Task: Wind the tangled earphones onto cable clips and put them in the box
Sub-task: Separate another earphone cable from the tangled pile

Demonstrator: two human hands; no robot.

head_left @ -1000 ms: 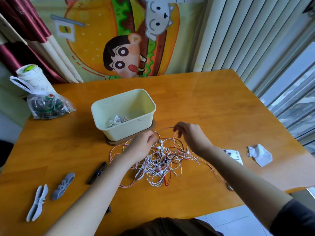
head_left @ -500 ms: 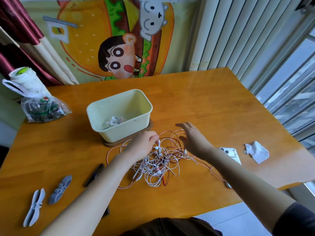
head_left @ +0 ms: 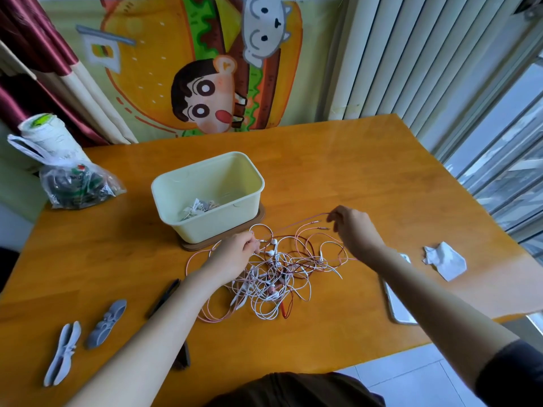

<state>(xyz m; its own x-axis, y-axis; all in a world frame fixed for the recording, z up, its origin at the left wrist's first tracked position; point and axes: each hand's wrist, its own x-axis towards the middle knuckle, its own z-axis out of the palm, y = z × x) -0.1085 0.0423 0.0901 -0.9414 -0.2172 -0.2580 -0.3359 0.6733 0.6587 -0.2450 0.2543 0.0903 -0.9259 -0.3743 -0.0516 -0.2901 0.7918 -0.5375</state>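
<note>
A tangle of white, pink and red earphones (head_left: 276, 277) lies on the wooden table (head_left: 367, 177) in front of a pale yellow box (head_left: 211, 198). The box stands on a brown lid and holds one wound earphone bundle (head_left: 197, 207). My left hand (head_left: 235, 255) pinches cable at the left edge of the tangle. Lifted above the table, my right hand (head_left: 354, 227) pinches a pink cable near its plug and draws it taut. Two grey cable clips (head_left: 63, 352) (head_left: 107, 323) and a black clip (head_left: 164, 298) lie at the front left.
A phone (head_left: 396, 301) lies under my right forearm, with a crumpled white paper (head_left: 445, 259) to its right. A plastic bag (head_left: 73, 183) and a white roll sit at the far left corner. Another dark clip (head_left: 182, 355) lies near the front edge.
My right hand lay open over the cables half a second ago; it has since pinched a pink cable and lifted it up to the right. My left hand stayed on the tangle.
</note>
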